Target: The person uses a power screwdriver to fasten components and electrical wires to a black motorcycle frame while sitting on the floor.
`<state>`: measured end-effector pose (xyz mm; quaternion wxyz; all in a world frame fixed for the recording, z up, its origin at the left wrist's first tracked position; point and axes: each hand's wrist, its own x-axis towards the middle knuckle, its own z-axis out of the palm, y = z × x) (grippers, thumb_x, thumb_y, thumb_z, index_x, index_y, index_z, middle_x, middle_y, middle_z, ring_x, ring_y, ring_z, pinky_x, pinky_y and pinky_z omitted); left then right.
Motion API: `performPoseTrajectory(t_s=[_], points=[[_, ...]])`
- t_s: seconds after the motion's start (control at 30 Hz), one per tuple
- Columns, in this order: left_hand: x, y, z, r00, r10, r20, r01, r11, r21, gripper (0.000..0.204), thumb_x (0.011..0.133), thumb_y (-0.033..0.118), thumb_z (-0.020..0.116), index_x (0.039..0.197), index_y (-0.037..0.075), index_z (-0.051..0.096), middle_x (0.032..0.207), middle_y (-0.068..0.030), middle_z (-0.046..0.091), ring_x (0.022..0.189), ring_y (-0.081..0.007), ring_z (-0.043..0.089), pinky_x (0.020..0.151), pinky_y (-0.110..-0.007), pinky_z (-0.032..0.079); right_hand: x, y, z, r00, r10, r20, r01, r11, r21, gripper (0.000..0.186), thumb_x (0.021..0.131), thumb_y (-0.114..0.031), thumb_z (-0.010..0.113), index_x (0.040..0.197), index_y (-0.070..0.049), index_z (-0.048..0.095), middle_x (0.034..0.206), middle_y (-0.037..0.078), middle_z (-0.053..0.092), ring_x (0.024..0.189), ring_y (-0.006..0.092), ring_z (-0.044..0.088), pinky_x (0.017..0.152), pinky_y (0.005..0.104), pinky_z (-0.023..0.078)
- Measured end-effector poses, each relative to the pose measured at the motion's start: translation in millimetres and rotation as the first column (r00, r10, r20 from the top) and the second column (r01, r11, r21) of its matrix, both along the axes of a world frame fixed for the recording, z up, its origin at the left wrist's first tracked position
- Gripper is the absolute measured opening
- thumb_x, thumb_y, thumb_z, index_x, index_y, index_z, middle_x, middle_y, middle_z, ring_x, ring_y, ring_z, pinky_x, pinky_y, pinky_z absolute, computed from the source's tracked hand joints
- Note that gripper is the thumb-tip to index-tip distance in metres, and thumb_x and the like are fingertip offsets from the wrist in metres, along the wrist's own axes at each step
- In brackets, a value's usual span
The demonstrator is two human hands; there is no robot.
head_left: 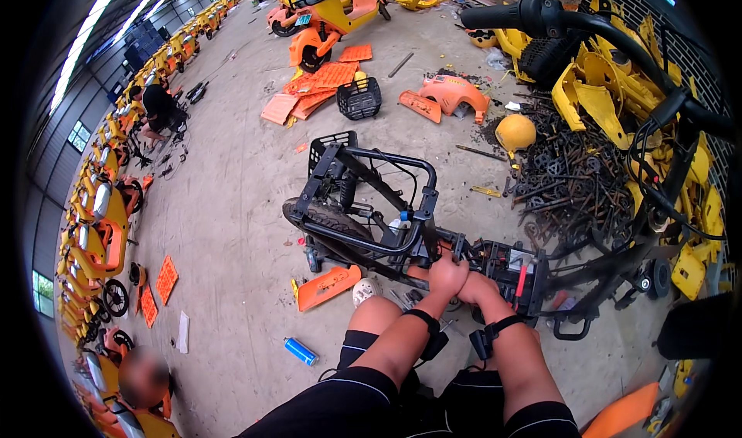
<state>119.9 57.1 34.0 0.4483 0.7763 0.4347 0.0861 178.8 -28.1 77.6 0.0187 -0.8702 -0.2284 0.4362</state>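
Note:
A stripped black scooter frame (386, 246) with a rear wheel (325, 222) lies across the middle of the view. My left hand (447, 274) and my right hand (478, 291) are close together at the lower middle of the frame, beside exposed wiring and fittings. The fingers of both are curled; what they grip is hidden. A red-handled tool (522, 277) lies on the frame just right of my right hand. Black handlebars (518, 19) rise at the upper right.
A pile of metal parts (564, 191) and yellow panels (587, 98) fills the right. Orange panels (328, 287), a black basket (359, 98) and a blue cylinder (301, 351) lie on the floor. Scooters (100, 237) line the left, where another person (154, 106) crouches.

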Motion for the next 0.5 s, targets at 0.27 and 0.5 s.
performPoseTrajectory(t_s=[0.27, 0.5], points=[[-2, 6, -9, 1.0, 0.004, 0.026, -0.005, 1.0, 0.024, 0.031, 0.077, 0.031, 0.067, 0.09, 0.003, 0.071, 0.088, -0.0218, 0.072, 0.087, -0.041, 0.07, 0.083, -0.047, 0.056, -5, 7, 4, 1.0, 0.008, -0.009, -0.008, 1.0, 0.007, 0.047, 0.083, -0.038, 0.066, 0.123, -0.015, 0.072, 0.13, 0.014, 0.068, 0.122, 0.0326, 0.064, 0.099, 0.0422, 0.052], [-9, 9, -6, 0.997, -0.02, 0.08, 0.018, 1.0, 0.026, 0.032, 0.078, 0.03, 0.066, 0.093, 0.001, 0.071, 0.087, -0.0227, 0.072, 0.086, -0.041, 0.07, 0.081, -0.046, 0.056, -12, 11, 4, 0.998, 0.002, 0.06, -0.002, 1.0, -0.005, 0.045, 0.085, -0.035, 0.064, 0.123, -0.011, 0.072, 0.13, 0.013, 0.068, 0.122, 0.0322, 0.064, 0.099, 0.0428, 0.053]])
